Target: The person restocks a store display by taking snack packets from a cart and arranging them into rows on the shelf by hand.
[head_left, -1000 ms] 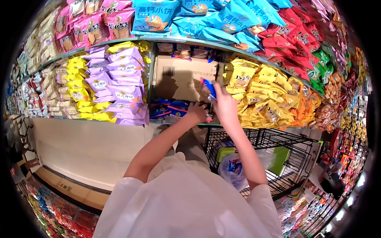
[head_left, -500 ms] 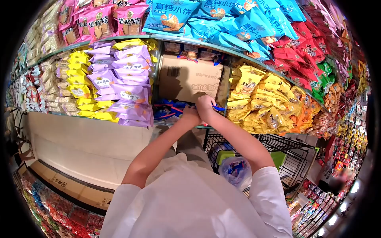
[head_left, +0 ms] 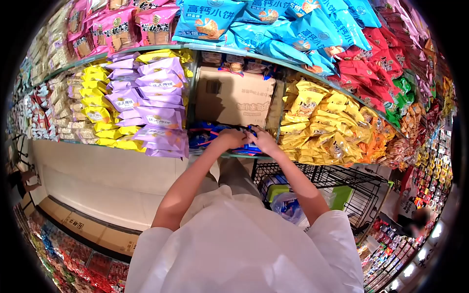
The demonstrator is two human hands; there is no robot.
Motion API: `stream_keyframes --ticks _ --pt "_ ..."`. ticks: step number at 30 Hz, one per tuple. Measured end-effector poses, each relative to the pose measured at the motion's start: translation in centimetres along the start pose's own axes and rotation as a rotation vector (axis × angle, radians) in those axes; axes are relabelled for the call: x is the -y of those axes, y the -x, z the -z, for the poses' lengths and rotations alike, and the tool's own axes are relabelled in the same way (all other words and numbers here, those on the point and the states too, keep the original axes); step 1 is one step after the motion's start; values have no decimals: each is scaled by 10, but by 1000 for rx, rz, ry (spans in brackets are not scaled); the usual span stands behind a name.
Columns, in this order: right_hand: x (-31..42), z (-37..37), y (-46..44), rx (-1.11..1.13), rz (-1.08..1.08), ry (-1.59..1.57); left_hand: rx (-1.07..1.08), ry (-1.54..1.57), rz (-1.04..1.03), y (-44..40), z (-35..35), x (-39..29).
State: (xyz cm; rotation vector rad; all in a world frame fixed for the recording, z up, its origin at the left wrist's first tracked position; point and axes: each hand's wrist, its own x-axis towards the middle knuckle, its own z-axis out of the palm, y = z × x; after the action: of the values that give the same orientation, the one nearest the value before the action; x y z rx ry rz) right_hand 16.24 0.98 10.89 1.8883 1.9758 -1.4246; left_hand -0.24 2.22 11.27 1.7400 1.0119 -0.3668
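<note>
My left hand [head_left: 232, 139] rests low in the middle shelf compartment, fingers bent over dark blue snack packets [head_left: 201, 138] with red edging. Close beside it, my right hand [head_left: 265, 141] has its thumb and fingers closed around the edge of a blue packet at the front right corner. The fingertips of both hands nearly meet, and the packets partly hide them. Behind the hands a brown cardboard box [head_left: 239, 93] fills most of the compartment, with a shadow across its left half. More small packets [head_left: 234, 65] show behind the box.
Purple packets [head_left: 161, 100] and yellow packets [head_left: 100, 105] stand left of the compartment; gold packets [head_left: 332, 122] lie right. Blue bags [head_left: 298, 29] fill the shelf above. A black wire cart [head_left: 364, 195] holding a plastic bag [head_left: 288, 207] stands below right. Another person [head_left: 413, 219] is far right.
My right hand has come down from the front of the cardboard box to the blue packets. The left hand has shifted slightly, and the hands, crossed close before, are now side by side.
</note>
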Motion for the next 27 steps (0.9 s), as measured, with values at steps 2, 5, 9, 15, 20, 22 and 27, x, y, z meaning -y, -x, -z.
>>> stream_keyframes --ticks 2,5,9,15,20,22,27 --pt "8 -2 1 -25 -64 81 -104 33 38 -15 -3 6" --pt "-1 -11 1 -75 -61 246 -193 -45 70 -29 -20 10" --pt "-8 -12 -1 -125 -12 128 -538 -345 -130 -37 -32 12" --pt "-3 -21 -8 -235 215 338 -399 -475 35 -30 -22 -1" --pt "-4 -24 -15 -77 108 527 -664 -328 71 -31 -22 19" --pt "-4 -25 -13 -72 119 570 -559 -315 98 -26 -8 27" --pt "-11 -22 -33 225 72 550 -531 -299 142 -34 -12 27"
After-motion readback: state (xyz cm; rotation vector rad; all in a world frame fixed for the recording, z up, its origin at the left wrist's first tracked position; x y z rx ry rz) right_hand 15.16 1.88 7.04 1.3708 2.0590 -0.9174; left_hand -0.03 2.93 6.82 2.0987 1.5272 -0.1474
